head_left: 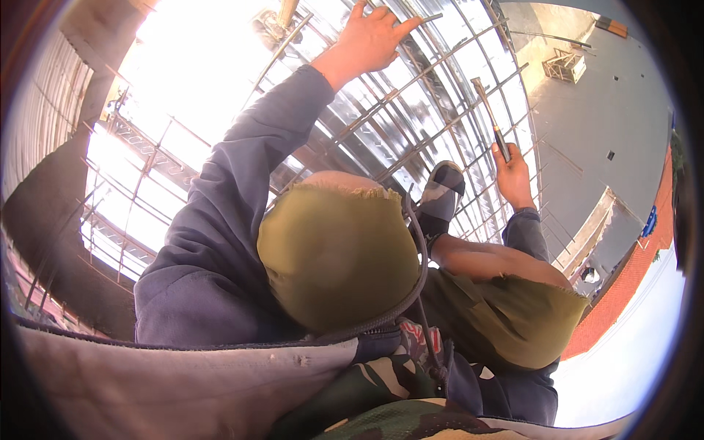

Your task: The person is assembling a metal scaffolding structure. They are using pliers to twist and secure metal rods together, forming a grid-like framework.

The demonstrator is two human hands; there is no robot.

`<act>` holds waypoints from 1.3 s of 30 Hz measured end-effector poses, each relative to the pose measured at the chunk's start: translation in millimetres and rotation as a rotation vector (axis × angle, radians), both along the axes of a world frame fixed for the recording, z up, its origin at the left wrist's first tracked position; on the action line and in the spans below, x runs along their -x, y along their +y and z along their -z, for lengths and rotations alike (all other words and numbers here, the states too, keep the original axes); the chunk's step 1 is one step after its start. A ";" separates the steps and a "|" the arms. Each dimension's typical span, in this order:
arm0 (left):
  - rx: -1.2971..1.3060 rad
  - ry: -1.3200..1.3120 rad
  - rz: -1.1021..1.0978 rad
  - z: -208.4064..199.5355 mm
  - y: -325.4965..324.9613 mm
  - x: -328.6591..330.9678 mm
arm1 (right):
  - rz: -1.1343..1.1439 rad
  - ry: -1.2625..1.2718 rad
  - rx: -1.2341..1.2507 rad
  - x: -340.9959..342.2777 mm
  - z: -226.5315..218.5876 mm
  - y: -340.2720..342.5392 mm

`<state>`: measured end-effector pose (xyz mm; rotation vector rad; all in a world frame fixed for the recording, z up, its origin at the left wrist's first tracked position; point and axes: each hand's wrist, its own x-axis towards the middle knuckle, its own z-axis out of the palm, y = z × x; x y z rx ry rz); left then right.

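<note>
My left hand [364,45] reaches out over a grid of steel reinforcing bars [433,67]. Its fingers bend around a thin rebar [433,17], whose end sticks out past the fingertips; the rest of the grip is hidden by the hand. Lower down on the right, my right hand [514,176] is closed round the dark handle of a hammer [485,103]. The hammer points up and away, its head over the grid's right part. My shoe [441,194] rests on the bars between the two hands.
Shiny metal sheeting [359,117] lies under the bars, with strong glare at left. A grey wall [616,110] with small holes and a wooden frame [565,67] stand at right. Bars stick up at the left [143,172] beside a dark wall. My bent knees [341,249] are close in front.
</note>
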<state>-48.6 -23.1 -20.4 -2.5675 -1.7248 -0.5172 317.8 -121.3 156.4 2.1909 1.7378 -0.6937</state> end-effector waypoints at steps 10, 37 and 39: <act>0.306 0.062 0.104 -26.3 17.1 8.6 | 0.020 0.010 -0.054 -48.5 11.9 -5.4; 1.067 -0.630 -0.069 -145.7 1.4 -2.1 | -0.418 0.769 -0.191 42.6 45.6 67.7; 1.247 -0.917 -0.010 -160.1 -4.9 -14.7 | -0.456 0.884 -0.139 67.2 37.7 80.7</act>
